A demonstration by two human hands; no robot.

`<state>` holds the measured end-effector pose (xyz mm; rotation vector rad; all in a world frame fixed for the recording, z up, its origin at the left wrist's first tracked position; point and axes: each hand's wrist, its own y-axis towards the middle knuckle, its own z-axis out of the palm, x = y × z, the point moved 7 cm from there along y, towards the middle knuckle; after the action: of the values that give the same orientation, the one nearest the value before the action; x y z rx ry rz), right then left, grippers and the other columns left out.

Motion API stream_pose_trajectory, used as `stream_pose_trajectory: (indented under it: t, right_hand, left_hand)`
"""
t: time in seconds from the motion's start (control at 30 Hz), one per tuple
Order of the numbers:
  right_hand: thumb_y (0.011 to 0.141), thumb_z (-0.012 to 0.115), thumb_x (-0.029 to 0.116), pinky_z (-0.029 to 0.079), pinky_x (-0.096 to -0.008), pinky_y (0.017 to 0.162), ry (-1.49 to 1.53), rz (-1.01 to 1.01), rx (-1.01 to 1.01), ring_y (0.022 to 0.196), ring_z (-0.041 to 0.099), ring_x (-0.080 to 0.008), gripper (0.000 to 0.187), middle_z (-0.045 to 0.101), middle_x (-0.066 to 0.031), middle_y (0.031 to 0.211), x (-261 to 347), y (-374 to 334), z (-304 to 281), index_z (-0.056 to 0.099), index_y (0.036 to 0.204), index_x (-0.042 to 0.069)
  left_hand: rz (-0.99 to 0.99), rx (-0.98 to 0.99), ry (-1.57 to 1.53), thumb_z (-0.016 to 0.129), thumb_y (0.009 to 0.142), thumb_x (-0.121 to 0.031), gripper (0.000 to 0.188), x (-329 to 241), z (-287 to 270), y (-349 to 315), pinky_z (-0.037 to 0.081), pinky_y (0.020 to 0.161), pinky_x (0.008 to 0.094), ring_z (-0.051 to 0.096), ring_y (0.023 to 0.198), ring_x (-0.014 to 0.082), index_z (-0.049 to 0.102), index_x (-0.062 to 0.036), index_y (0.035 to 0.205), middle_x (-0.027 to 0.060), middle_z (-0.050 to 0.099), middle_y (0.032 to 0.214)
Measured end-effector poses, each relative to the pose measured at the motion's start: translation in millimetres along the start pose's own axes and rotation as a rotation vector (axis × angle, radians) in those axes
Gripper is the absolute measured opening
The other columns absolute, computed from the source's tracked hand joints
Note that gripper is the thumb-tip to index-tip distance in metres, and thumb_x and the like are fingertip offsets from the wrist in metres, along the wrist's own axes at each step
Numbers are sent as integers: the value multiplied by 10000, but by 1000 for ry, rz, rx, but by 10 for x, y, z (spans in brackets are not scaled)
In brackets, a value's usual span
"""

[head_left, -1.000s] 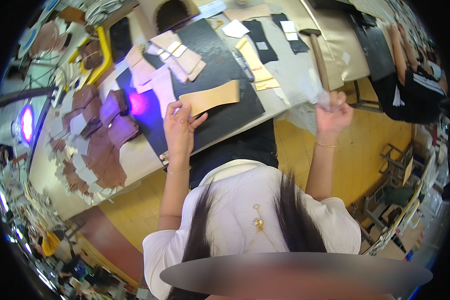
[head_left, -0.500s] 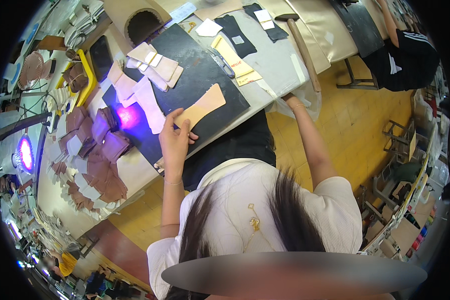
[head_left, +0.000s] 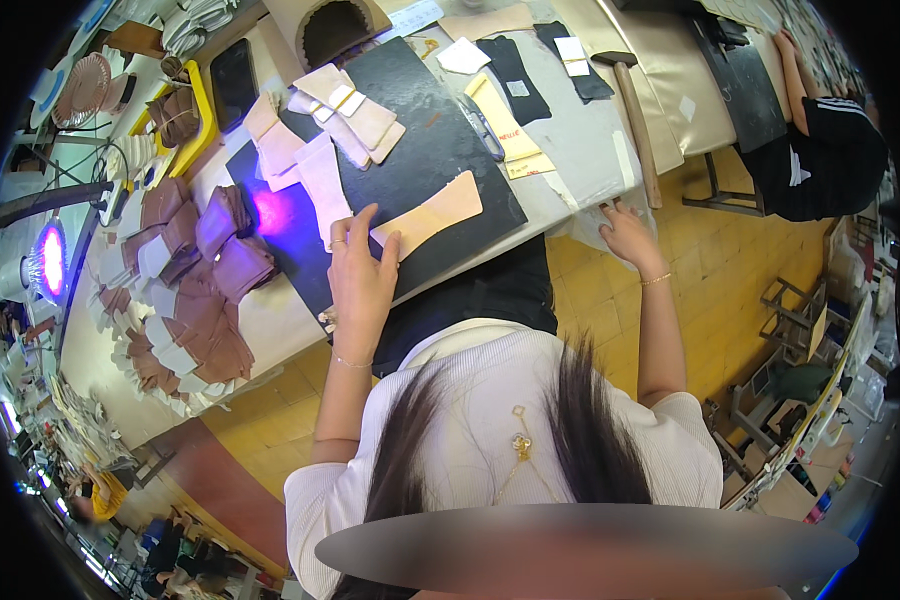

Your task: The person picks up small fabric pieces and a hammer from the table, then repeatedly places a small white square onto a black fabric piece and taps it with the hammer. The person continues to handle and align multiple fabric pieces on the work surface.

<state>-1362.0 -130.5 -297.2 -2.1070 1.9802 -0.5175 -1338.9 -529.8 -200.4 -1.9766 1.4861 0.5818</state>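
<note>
A flared tan leather piece lies on the black board in front of me. My left hand is at its left end, thumb against the edge and index finger stretched apart from it. Just beyond that hand lies a pale, similarly shaped piece. My right hand is over the table's near edge, fingers spread by a clear plastic bag hanging there; it grips nothing that I can see.
A hammer lies right of the board, with a cutter and a yellow template nearer. Brown folded pieces are heaped at left beside a lamp. Another person sits at far right.
My right hand has come up into view from below the table edge by the bag, its fingers now showing. My left hand's fingers have spread at the tan piece's end.
</note>
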Motion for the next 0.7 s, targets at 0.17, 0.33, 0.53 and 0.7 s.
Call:
stream_pose_trajectory:
  t: [0.17,0.33,0.53,0.7]
  right_hand:
    - [920,544,289,509,-443,822,3,385,-13,890,650,-405,322,703,-156,888,12,-16,-775,694,928,4]
    - [883,646,274,495,-406,830,450,-66,-483,924,632,-345,283,665,-159,1010,845,764,-1292,697,965,8]
    - [809,743,291,492,-404,869,274,35,-649,1019,593,-330,405,591,-164,1137,1312,1621,-1159,679,1111,28]
    - [763,780,207,496,-393,807,466,48,-640,920,621,-309,255,639,-133,946,1322,1690,-1157,634,867,25]
  left_hand:
    - [278,-76,47,700,861,-209,496,-174,135,-88,420,975,435,490,1183,351,545,-60,1308,181,503,1259]
    - [550,-38,353,668,845,-412,706,-289,666,-261,226,1124,560,314,1395,349,438,-53,1407,164,369,1491]
    - [566,-59,440,635,834,-498,750,-230,785,-311,206,1128,588,290,1425,311,438,-64,1413,143,351,1518]
    - [549,-114,216,702,841,-368,672,-260,659,-336,185,1135,588,212,1454,352,462,-82,1399,168,280,1550]
